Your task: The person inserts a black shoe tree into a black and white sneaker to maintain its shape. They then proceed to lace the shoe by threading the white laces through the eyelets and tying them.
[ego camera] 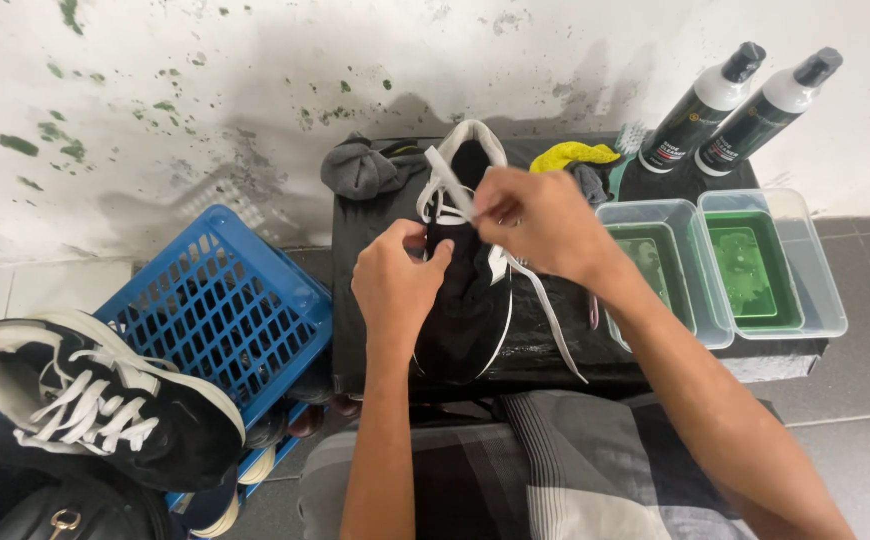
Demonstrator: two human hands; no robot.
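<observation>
A black sneaker [467, 310] with white trim lies heel-away on a black-covered low table [375, 340]. My left hand [395, 285] grips the sneaker's left side near the lace holes. Fingers of my right hand [540, 225] are pinched on a white shoelace [452, 185], pulling its end up over the tongue. The lace's other end [555, 330] trails down across the table toward the front edge.
Two clear tubs of green liquid [755, 270] sit at the table's right, two black-and-white bottles [740, 110] behind them. A yellow cloth [570, 155] and grey cloth [360, 170] lie at the back. A blue crate [220, 310] with a second laced sneaker [95, 400] stands left.
</observation>
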